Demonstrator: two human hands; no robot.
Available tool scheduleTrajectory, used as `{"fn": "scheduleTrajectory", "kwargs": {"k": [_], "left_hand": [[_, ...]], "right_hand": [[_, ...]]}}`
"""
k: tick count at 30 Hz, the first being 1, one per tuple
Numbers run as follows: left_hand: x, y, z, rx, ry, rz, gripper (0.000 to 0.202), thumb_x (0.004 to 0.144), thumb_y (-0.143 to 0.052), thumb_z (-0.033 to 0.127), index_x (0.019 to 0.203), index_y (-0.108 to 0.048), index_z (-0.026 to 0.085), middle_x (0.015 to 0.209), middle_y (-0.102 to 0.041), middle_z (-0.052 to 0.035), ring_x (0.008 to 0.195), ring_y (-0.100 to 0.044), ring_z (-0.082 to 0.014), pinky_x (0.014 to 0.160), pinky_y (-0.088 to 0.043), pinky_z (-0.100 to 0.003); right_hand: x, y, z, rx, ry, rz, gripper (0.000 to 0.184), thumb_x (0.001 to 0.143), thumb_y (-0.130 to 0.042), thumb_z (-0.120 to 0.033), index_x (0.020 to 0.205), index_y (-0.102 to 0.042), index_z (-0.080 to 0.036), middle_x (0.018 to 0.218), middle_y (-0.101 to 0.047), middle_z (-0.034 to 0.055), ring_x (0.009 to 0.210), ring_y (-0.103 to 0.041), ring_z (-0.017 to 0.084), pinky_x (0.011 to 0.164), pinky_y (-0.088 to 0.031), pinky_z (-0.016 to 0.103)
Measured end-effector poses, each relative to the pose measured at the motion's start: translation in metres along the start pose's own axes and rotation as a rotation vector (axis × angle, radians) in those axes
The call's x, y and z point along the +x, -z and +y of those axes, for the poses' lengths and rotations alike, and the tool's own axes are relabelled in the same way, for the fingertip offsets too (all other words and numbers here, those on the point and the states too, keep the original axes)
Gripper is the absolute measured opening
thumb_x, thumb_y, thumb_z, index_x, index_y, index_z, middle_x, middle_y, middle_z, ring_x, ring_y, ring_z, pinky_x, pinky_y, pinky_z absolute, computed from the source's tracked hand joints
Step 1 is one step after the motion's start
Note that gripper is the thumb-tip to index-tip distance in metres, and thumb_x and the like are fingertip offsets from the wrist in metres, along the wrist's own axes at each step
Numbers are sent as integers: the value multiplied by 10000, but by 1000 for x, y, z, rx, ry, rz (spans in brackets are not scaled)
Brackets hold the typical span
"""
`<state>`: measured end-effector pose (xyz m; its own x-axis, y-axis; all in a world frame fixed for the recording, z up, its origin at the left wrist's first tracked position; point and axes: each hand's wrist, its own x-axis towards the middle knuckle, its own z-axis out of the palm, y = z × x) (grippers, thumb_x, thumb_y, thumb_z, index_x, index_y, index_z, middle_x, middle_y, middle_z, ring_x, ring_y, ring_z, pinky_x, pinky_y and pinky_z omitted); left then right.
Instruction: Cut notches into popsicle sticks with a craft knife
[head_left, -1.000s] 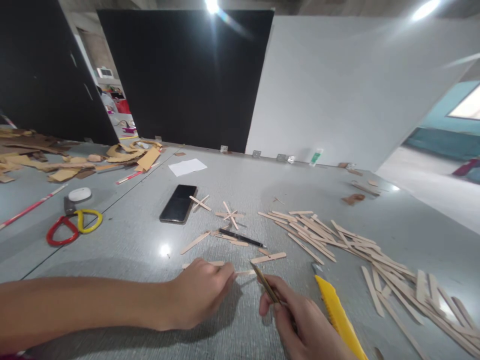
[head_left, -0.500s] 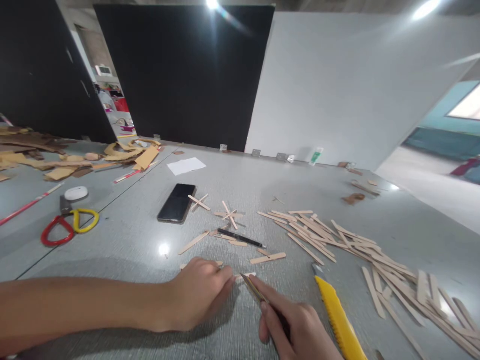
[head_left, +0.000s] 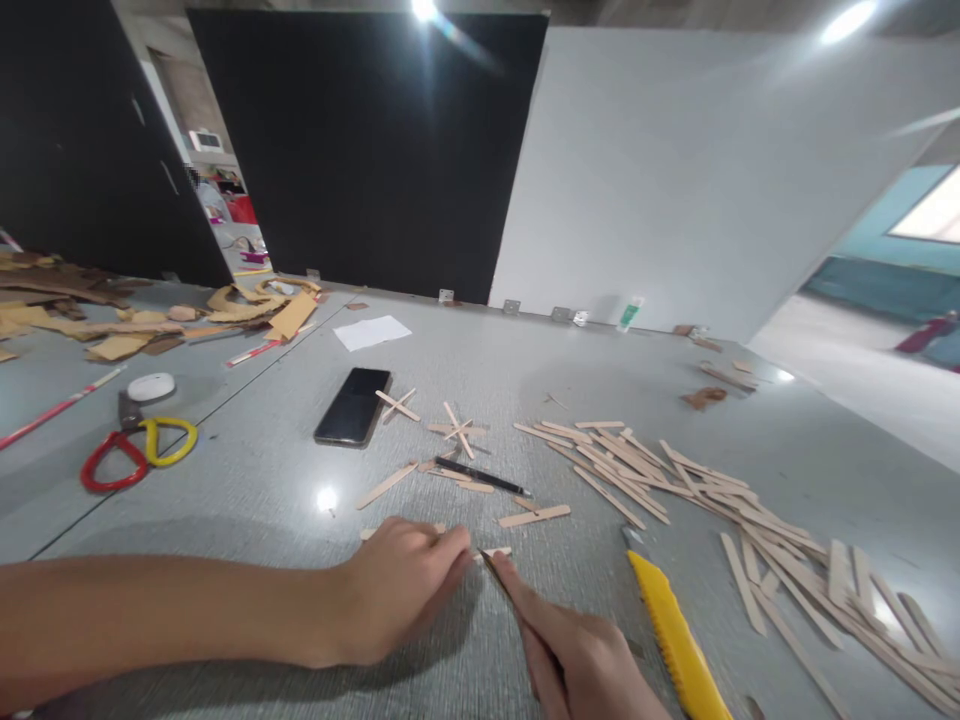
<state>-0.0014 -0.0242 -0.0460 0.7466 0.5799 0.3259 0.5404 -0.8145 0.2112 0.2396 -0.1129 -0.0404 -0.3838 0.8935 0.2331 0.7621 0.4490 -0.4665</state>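
Observation:
My left hand [head_left: 405,585] is closed over a small wooden craft stick [head_left: 500,551], pressing it to the grey tabletop; one end shows past my fingertips. In my right hand [head_left: 589,655] is a thin knife [head_left: 489,565], my index finger along its back and its tip on the stick. Most of the knife's handle is hidden by my fingers. Right of that hand lies a yellow box cutter [head_left: 675,625]. Ahead of my hands are a black pen [head_left: 480,475] and a pale cut stick [head_left: 534,516].
A pile of craft sticks [head_left: 720,500] spreads over the right side. Crossed sticks [head_left: 458,430] lie beyond the pen, near a phone [head_left: 352,408]. Scissors [head_left: 135,440], a white mouse-like object [head_left: 151,387] and cardboard scraps [head_left: 127,325] are at the left. Upright panels [head_left: 360,150] close off the back.
My right hand has rolled over and shifted slightly left, its index finger now farther along the knife. My left hand stays in place on the stick.

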Motion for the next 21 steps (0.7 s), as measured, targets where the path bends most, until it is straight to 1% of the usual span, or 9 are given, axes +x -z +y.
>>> {"fn": "scheduleTrajectory", "kwargs": {"k": [4,7,9,10,12,15,17,19,21], "left_hand": [[1,-4,0,8,12,-5,298,1145,-315,213,929,-520,217,679,-705,-18,572,-708,-212,531,-374,-314],[1,-7,-2,6,23,-8,294,1145,-311,214,925,-506,222,674,-707,-22,553,-704,-219,515,-321,-318],[1,-8,-3,-4,28,-13,292,1146,-304,224,926,-495,224,658,-700,-21,525,-689,-220,504,-285,-322],[1,-8,-4,-10,32,-15,291,1147,-298,228,927,-489,226,649,-694,-19,512,-679,-218,499,-269,-323],[0,-7,-4,-20,43,-18,289,1149,-288,233,931,-478,229,634,-681,-10,493,-661,-210,497,-249,-322],[0,-5,-4,-31,60,-23,296,1159,-278,254,929,-463,234,619,-662,7,468,-629,-192,503,-233,-319],[1,-4,-3,-35,68,-27,306,1164,-270,267,923,-456,237,619,-657,8,470,-623,-190,506,-231,-319],[1,-4,-3,-40,74,-32,315,1162,-257,268,918,-453,239,629,-662,0,486,-633,-196,509,-240,-322],[1,-4,-3,-48,78,-39,319,1160,-250,274,918,-455,239,637,-668,-5,497,-641,-201,511,-251,-326]], "right_hand": [[-1,-2,1,-126,25,2,601,1038,-353,-96,1604,-552,-70,828,-835,106,644,-799,209,610,-625,279],[1,-2,1,-300,81,42,607,1006,-374,-87,1571,-593,-72,712,-806,71,520,-765,228,477,-577,285],[1,-3,0,-331,107,64,602,1001,-379,-80,1563,-597,-67,638,-767,35,454,-728,218,428,-535,275],[1,-5,-1,-314,114,65,609,999,-386,-82,1577,-579,-67,641,-760,27,454,-725,211,433,-533,269],[-3,-10,-1,-263,106,43,685,974,-397,-74,1655,-480,-95,731,-784,37,506,-743,198,474,-547,258],[-11,-19,1,-251,42,0,915,895,-377,-16,1774,-192,-189,853,-808,59,552,-753,197,486,-540,250],[-15,-22,6,-246,-3,-28,1008,869,-372,15,1783,-43,-256,888,-815,66,569,-757,202,497,-543,251],[-17,-20,10,-199,-16,-55,1023,879,-404,6,1778,-15,-290,943,-830,82,638,-785,216,557,-584,267],[-15,-15,13,-145,-15,-76,993,902,-443,-16,1780,-70,-292,929,-841,83,677,-799,229,605,-616,284]]}}
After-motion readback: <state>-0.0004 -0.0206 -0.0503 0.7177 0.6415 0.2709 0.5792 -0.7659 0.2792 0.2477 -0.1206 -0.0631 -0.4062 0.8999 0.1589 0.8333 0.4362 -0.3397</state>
